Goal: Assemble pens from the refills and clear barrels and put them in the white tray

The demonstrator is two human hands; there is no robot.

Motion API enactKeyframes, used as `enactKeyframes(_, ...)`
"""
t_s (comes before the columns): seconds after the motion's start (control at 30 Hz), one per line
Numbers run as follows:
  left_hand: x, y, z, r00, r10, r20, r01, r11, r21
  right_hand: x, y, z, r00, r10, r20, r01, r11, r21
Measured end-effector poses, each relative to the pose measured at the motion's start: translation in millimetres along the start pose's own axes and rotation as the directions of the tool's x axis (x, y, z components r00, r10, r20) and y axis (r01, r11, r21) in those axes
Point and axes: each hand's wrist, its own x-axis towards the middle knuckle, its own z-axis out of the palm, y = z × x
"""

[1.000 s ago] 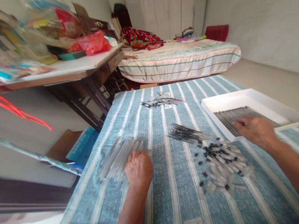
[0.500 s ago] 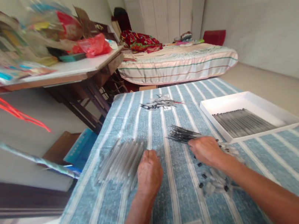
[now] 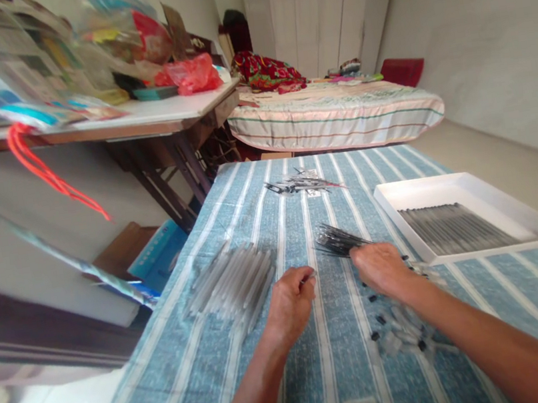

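My left hand [image 3: 290, 303] is closed in a pinch, its fingertips just right of a pile of clear pen barrels [image 3: 240, 280]. Something small and pale barely shows at those fingertips; I cannot tell what it is. My right hand [image 3: 381, 269] has its fingers closed at the near end of a bundle of thin dark pen refills [image 3: 338, 239]. How many it grips is hidden. Under and beside my right forearm lies a heap of clear and black pen caps [image 3: 402, 330], partly covered.
A shallow white box [image 3: 513, 209] at the right holds a row of assembled-looking pens [image 3: 455, 227]. More thin dark pieces [image 3: 301, 184] lie at the cloth's far end. A cluttered side table [image 3: 184, 106] stands at the left, with a bed [image 3: 336, 110] beyond.
My right hand has left the white box and come leftward to the refills. My left hand has lifted off the barrels and moved right. The view has shifted slightly.
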Motion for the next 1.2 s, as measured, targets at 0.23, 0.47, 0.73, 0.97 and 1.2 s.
enactKeyframes(0.23, -1.2, 0.7, 2.7, 0.999, -0.037, -0.01, 0.036, 0.996, -0.082, -17.2, 8.4, -13.9, 0.997, -0.064, -0.046, 0.059, 0.994, -0.096)
enactKeyframes(0.47, -2.9, 13.1, 1.0, 0.99, -0.111, 0.084, 0.126, 0.972, -0.2, -26.3, 8.4, -19.1, 0.981, -0.174, -0.089, 0.164, 0.98, -0.111)
enactKeyframes(0.73, -5.4, 17.9, 0.2, 0.969, -0.111, 0.221, 0.174, 0.94, -0.292, -25.7, 12.3, -25.5, 0.943, -0.309, -0.125, 0.289, 0.944, -0.157)
enactKeyframes(0.97, -8.0, 31.5, -4.5, 0.949, -0.099, 0.299, 0.223, 0.88, -0.418, -36.7, -2.2, -33.5, 0.829, -0.444, -0.341, 0.421, 0.896, -0.144)
enactKeyframes(1.2, -7.1, 25.0, -1.4, 0.987, -0.074, 0.144, 0.155, 0.687, -0.71, -59.4, 15.7, -19.1, 0.915, -0.249, -0.318, 0.317, 0.931, 0.183)
